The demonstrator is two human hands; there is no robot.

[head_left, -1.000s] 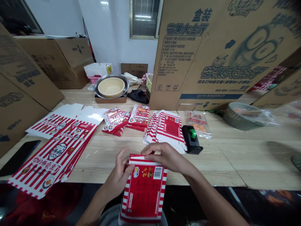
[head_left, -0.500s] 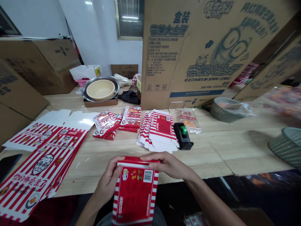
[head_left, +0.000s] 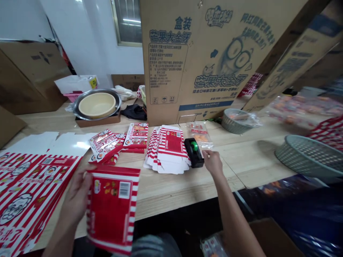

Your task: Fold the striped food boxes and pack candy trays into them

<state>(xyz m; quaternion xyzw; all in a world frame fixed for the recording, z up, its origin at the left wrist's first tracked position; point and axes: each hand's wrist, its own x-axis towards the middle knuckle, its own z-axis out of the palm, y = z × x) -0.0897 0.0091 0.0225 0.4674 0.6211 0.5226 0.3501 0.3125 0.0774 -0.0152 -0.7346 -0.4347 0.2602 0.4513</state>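
Note:
My left hand [head_left: 76, 200] grips a red-and-white striped box [head_left: 111, 207] by its left edge, with the printed barcode side facing up. Beside the black tape dispenser [head_left: 194, 153] is my right hand [head_left: 213, 163], its fingers curled and pinched together by the dispenser's right side; whatever is between the fingertips is too small to see. A green roll shows in the dispenser. Flattened striped cartons [head_left: 171, 146] lie in a stack just left of it. Filled striped boxes with clear windows [head_left: 107, 144] are piled farther left.
Large printed sheets [head_left: 24, 200] cover the table's left side. A cream bowl [head_left: 97, 104] sits in a metal basin at the back. A tall cardboard carton [head_left: 198, 60] stands behind the stack. Grey-green baskets [head_left: 308, 157] and clear packets [head_left: 199, 135] are on the right.
My right hand has let go of the box and moved right to the tape dispenser. My left hand now holds the box alone, farther left. The view has turned to the right.

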